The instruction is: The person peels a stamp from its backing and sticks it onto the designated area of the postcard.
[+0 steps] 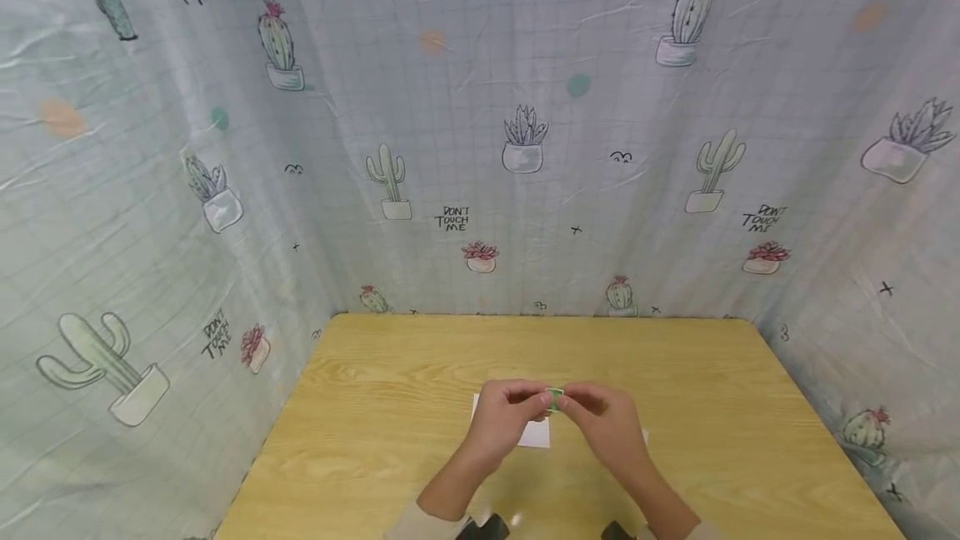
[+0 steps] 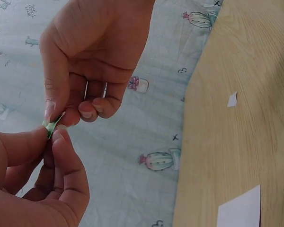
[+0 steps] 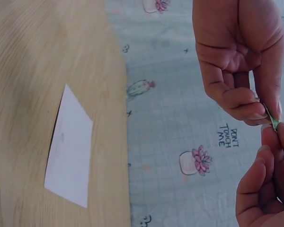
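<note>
A small, thin green piece with a pale edge [image 1: 555,397] is held between both hands above the table; its exact kind is too small to tell. My left hand [image 1: 501,417] pinches one side of it between thumb and fingers. On the opposite side, the thumb and fingers of my right hand [image 1: 606,422] pinch it too. Both wrist views show the green piece [image 2: 52,126] edge-on, with the fingertips of the two hands nearly meeting and covering much of it. Behind the left hand, a white card [image 1: 534,434] lies on the table.
The wooden table [image 1: 390,373] bears a small white paper scrap [image 2: 232,99] on the right, mostly hidden by the right hand in the head view. A cactus-print curtain [image 1: 525,232] hangs around the table's back and sides.
</note>
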Demonstrator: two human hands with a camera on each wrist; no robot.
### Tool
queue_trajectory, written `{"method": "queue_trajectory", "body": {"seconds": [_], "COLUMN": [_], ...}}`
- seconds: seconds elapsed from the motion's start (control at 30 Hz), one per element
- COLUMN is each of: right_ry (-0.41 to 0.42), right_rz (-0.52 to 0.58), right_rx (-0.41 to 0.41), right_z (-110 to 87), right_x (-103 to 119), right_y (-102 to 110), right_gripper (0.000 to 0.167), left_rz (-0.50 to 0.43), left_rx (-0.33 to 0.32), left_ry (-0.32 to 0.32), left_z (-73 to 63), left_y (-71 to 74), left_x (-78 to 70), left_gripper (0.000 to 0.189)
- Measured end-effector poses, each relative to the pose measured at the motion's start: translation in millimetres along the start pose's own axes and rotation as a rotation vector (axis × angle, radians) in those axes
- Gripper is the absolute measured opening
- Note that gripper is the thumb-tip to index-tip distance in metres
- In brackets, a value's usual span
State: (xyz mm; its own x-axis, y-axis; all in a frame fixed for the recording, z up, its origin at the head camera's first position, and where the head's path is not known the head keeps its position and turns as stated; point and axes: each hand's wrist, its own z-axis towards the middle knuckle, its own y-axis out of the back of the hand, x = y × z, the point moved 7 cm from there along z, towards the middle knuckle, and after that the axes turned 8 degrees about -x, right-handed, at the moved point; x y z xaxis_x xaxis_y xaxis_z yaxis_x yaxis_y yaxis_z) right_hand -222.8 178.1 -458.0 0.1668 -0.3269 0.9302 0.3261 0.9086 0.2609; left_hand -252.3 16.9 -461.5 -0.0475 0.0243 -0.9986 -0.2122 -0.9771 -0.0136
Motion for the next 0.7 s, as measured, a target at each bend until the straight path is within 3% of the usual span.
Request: {"method": "queue_trajectory", "body": {"seconds": [0.17, 0.4, 0.6, 0.7], "right_ry": [-0.065, -0.165, -0.194, -0.205], "right_rz": [0.008, 0.048, 0.032, 0.018], "right_rx": [0.033, 0.061, 0.072, 0.073], "right_z": [5.0, 11.3, 17.5, 19.1], "right_x": [-3.7, -22.7, -33.8, -37.2], "right_y": [-5.7, -15.5, -17.2, -18.1], "right_gripper": [0.004, 0.008, 0.01, 0.013], "left_rz": [0.058, 0.131, 0.286, 0.357], "left_rx": [0.013, -0.004, -0.051, -0.067], "left_ry": [-0.036, -0.043, -0.126, -0.133], "left_z": [1.8, 5.7, 11.3, 11.9], "left_y": [5.1, 21.2, 39.9, 48.2], "left_x": [2.4, 21.8, 31.8, 38.5], "left_gripper": [0.024, 0.029, 0.029, 0.031]}}
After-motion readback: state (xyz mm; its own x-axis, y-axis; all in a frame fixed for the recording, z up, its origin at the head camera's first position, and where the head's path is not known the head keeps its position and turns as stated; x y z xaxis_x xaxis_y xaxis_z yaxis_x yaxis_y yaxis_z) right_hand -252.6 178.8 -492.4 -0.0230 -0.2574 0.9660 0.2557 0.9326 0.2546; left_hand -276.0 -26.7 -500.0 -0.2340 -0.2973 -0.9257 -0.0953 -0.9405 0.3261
